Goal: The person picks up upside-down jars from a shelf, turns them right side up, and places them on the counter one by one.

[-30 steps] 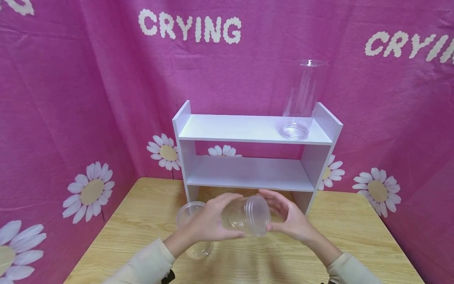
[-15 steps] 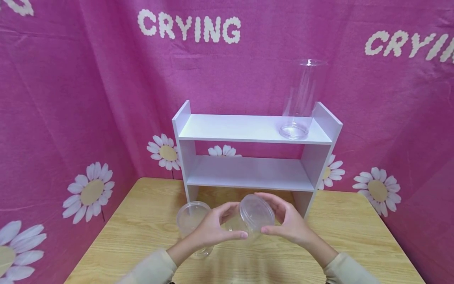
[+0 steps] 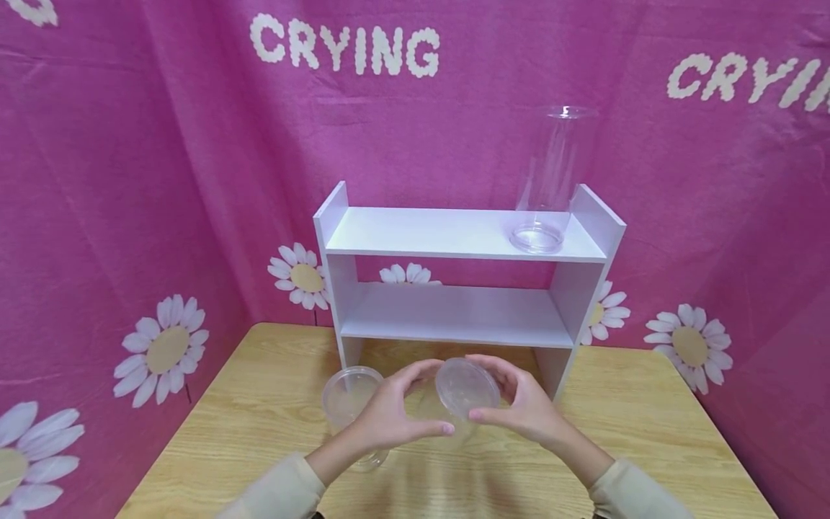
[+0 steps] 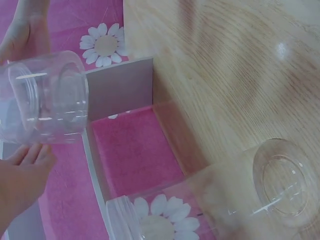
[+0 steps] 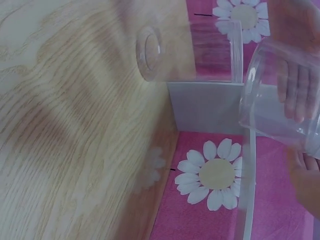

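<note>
A small clear plastic jar [image 4: 65, 100] with a frosted lid [image 3: 468, 388] is held tilted above the table, its lid turned up toward the head camera. My left hand [image 3: 395, 414] curves round the jar's side, thumb in front and fingers behind; in the left wrist view its fingertips are right at the clear wall. On the other side my right hand [image 3: 525, 404] grips the lid end, with the thumb at the lid's lower rim. Standing on the table just left of the hands, a taller clear jar [image 3: 350, 396] is partly hidden by my left hand and wrist.
A white two-tier shelf [image 3: 454, 339] stands at the back of the wooden table [image 3: 259, 404]. On its upper right sits a tall clear cylinder [image 3: 551, 180]. Behind hangs a pink curtain [image 3: 402, 137] with flowers and lettering.
The held jar has tipped from nearly sideways, so its lid now faces more toward the head camera. Both hands have shifted slightly with it. The standing jar and cylinder stay put.
</note>
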`<action>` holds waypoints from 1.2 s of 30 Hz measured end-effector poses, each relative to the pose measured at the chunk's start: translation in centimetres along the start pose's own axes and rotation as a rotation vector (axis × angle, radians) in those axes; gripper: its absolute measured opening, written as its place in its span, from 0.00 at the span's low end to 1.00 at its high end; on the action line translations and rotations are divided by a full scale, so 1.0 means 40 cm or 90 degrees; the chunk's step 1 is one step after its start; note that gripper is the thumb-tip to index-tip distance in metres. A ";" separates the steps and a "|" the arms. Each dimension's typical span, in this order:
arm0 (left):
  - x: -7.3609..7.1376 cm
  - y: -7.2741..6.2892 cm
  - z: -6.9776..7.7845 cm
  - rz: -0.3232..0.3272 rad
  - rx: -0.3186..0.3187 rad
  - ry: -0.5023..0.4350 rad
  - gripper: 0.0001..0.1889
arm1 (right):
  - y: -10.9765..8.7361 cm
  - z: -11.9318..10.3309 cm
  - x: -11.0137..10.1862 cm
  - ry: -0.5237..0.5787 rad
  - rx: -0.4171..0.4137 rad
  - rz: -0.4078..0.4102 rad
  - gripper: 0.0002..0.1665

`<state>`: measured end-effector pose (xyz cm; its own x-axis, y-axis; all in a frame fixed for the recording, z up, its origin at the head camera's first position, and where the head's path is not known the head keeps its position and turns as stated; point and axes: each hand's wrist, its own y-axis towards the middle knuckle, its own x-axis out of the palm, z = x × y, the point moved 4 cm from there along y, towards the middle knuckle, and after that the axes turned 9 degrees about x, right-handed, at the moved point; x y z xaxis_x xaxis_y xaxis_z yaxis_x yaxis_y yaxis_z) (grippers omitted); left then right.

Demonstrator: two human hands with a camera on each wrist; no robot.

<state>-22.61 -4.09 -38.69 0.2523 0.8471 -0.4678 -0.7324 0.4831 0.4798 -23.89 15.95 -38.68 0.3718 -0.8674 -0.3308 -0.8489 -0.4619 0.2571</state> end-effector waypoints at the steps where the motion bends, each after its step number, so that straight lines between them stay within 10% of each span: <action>1: 0.001 0.000 0.002 0.004 0.001 0.013 0.43 | 0.000 0.004 0.002 -0.010 0.009 0.003 0.40; 9: 0.021 -0.009 0.001 0.001 0.003 0.096 0.45 | -0.008 0.030 0.022 -0.070 0.034 0.001 0.43; 19: 0.043 -0.023 -0.016 -0.003 -0.003 0.063 0.41 | -0.019 0.054 0.038 -0.072 0.007 -0.031 0.44; 36: 0.091 -0.067 -0.105 0.110 -0.050 0.083 0.41 | -0.057 0.079 -0.076 -0.107 -0.040 0.059 0.35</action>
<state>-22.41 -3.24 -44.80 0.0383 0.8778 -0.4774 -0.8056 0.3098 0.5050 -24.30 20.23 -41.12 0.2208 -0.8658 -0.4490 -0.8494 -0.3970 0.3477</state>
